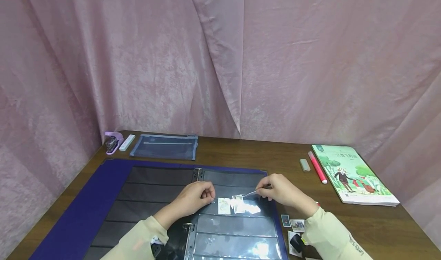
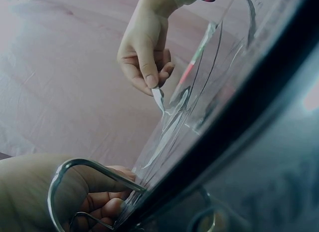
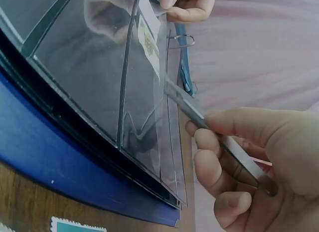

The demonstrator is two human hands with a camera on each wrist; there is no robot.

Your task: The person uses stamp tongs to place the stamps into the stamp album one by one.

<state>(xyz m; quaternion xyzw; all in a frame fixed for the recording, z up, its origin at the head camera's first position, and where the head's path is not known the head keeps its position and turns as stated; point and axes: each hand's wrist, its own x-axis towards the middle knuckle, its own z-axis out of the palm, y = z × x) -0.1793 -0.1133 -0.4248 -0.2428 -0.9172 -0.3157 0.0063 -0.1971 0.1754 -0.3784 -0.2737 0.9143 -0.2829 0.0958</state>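
Observation:
An album [image 1: 138,221] with clear-pocketed black pages lies unfolded. Two pale stamps, a left one [image 1: 224,206] and a right one [image 1: 238,205], sit side by side in a pocket on its right page. My right hand [image 1: 275,191] holds metal tweezers [image 3: 219,137] between thumb and fingers, their tips by the right stamp and the pocket's film. Whether the tips grip that stamp I cannot tell. Left of the stamps, my left hand [image 1: 193,199] pinches the clear pocket film [image 3: 154,12] between thumb and finger, beside the binder rings [image 2: 75,164].
Several loose stamps [image 1: 286,220] lie right of the album, under my right forearm. Behind it are a blue zip pouch [image 1: 165,148], a purple stapler [image 1: 113,142] and a small white box [image 1: 127,142]. An eraser [image 1: 304,165], a red marker [image 1: 317,168] and a book [image 1: 355,175] lie farther right.

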